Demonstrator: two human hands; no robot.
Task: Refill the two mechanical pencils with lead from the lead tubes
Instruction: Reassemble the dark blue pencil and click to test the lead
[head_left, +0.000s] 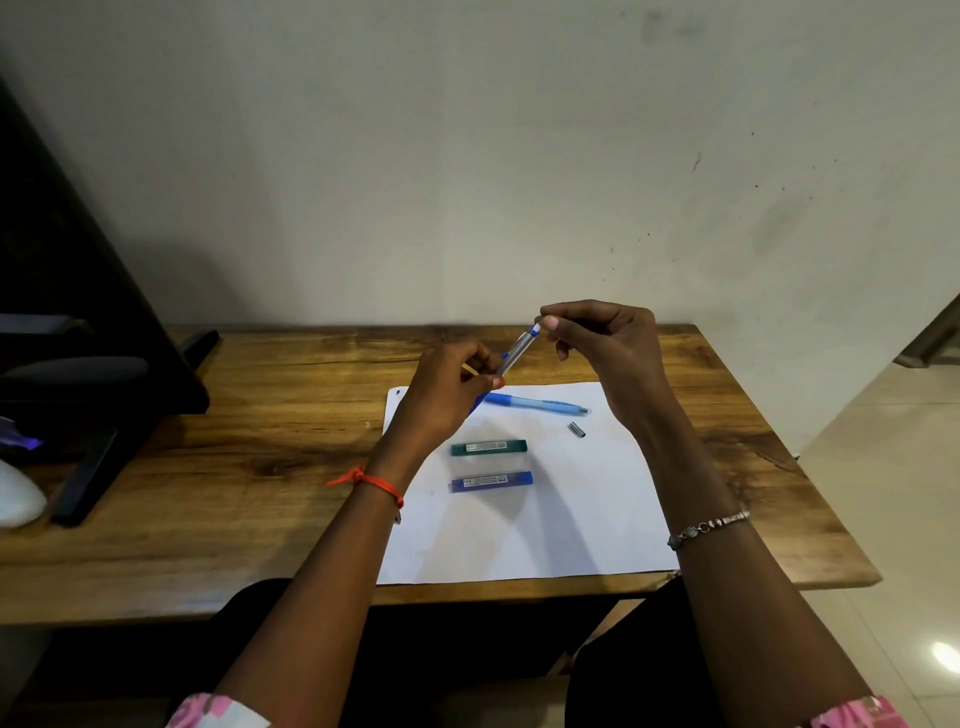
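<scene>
You sat at a wooden table (208, 467) with a white sheet of paper (545, 530) in front of you. Your left hand (447, 395) gripped the first pencil (514, 356), a clear barrel with blue trim, around its lower half and held it in the air, tilted up and to the right. Your right hand (608, 343) was closed in a pinch, thumb and forefinger meeting at the pencil's raised top end. Whether they held the eraser plug or something finer was too small to tell.

On the paper, just beyond your left hand, lay the second pencil (535, 403), blue, tip pointing right. A small metal cap (577, 430) lay near that tip, probably taken off the pencil you held. Nearer to you lay the green lead tube (488, 447), and nearer again the blue lead tube (491, 481), side by side; neither was touched, and both appeared shut.

By this evidence the task was at an early stage: one pencil was being opened, no lead was visibly out, and the second pencil had not been started.
</scene>
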